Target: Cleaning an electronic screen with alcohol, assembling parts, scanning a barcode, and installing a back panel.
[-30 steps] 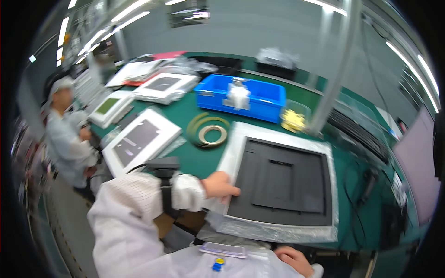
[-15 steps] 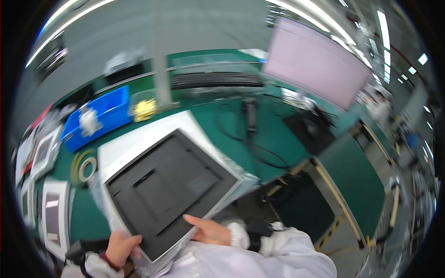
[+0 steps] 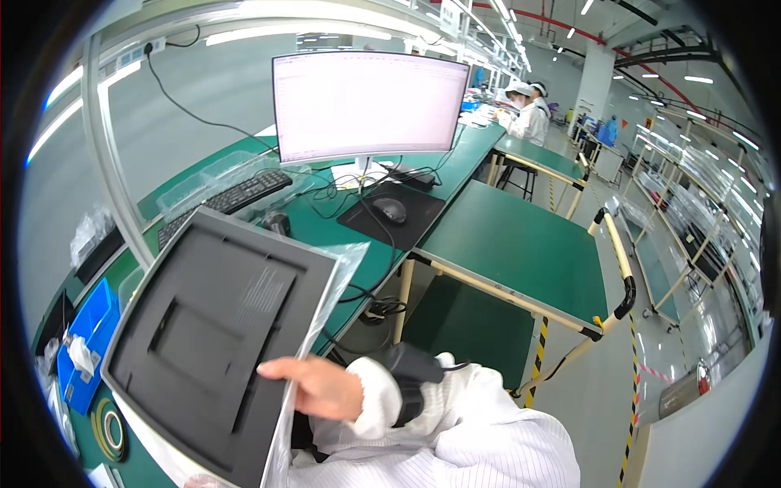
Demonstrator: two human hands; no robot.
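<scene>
A flat panel [image 3: 213,321] with a recessed black back, small printed text and a pale rim is tilted up over the bench at the left. Clear plastic film [image 3: 351,259] wraps its right edge. My right hand [image 3: 325,386] grips that edge near the lower corner, thumb on the black face and fingers hidden beneath. Only a sliver of my left hand [image 3: 203,481] shows at the lower edge of the view, against the panel's bottom edge; most of its fingers are out of sight.
Past the panel are a keyboard [image 3: 228,199], monitor [image 3: 370,106] and mouse [image 3: 390,210] on a pad. A blue bin [image 3: 89,346] and tape rolls [image 3: 110,429] lie left. A green-topped cart [image 3: 508,248] stands right, with loose cables [image 3: 382,307] beside it. People [image 3: 529,114] work farther off.
My view has swung right, so the monitor and cart sit nearer the middle. The panel, still in my hands, appears raised and more tilted. My left hand has nearly left the picture.
</scene>
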